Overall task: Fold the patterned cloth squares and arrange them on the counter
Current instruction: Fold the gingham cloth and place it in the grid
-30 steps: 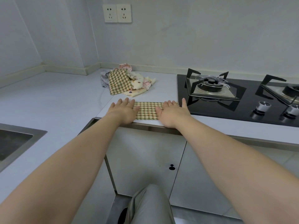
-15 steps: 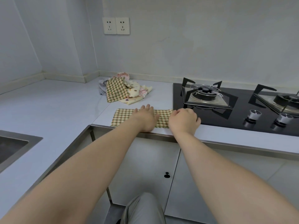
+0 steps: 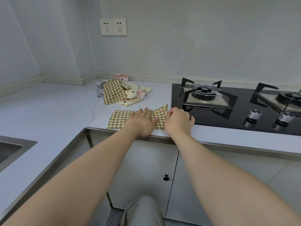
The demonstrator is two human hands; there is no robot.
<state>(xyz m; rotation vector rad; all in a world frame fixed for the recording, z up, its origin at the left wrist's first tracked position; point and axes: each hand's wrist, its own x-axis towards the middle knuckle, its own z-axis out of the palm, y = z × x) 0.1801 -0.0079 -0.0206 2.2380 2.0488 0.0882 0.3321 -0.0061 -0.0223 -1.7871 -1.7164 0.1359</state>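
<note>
The left hand [image 3: 143, 123] presses flat, fingers straight, on the checked cloth [image 3: 120, 119] at the counter's [image 3: 48, 108] front edge. The right hand [image 3: 178, 122] pinches its lifted right end beside the stove [image 3: 236, 110]. Bare counter lies left; a cloth pile [image 3: 122, 93] sits behind.

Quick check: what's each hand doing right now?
Left hand: open, pressing flat on the checked cloth.
Right hand: pinching the cloth's raised right end.

1. You worked in soft, even, cool light, with only faint shadows on the counter [image 3: 48, 108].
2. The black hob [image 3: 241, 119] at the counter's right end showed mild reflections.
3. Your wide lens bowed the wall [image 3: 211, 46] lines and stretched the bottom corners.
</note>
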